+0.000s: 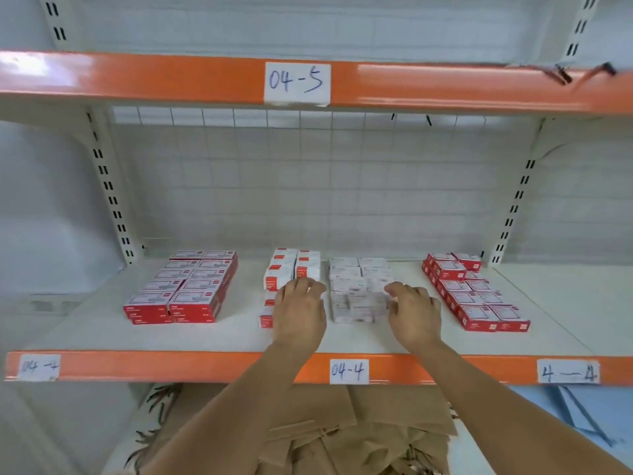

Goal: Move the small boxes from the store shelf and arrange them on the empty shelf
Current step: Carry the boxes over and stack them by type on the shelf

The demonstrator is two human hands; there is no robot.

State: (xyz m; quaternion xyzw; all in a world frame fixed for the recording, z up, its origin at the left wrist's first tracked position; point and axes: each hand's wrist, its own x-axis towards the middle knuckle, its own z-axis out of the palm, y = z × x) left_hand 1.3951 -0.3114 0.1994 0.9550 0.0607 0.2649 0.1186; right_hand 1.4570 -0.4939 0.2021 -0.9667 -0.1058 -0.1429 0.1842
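Left hand (299,311): palm down over the red-and-white boxes (296,269) in the middle of the shelf, fingers slightly bent and resting on top of that stack; whether they grip a box I cannot tell.
Right hand (414,311): beside the white boxes (359,289), fingers curled against the right side of the front stack, thumb near the top edge; it appears to hold the front boxes.
Shelf 04-4 (205,337): white board with an orange front rail, carrying four groups of small boxes in rows running front to back.
Left group (181,289): red boxes with white tops, two columns, stacked two high, well apart from the left hand.
Right group (476,296): red boxes with white tops, two columns, angled slightly, just right of the right hand.
Labels: handwritten "04-4" tag (349,371) on the front rail between the forearms; "04-5" tag (297,83) on the rail above.
Below the shelf: brown paper (359,433), crumpled, on the lower level.
Back: white wire grid (308,186) behind the shelf.
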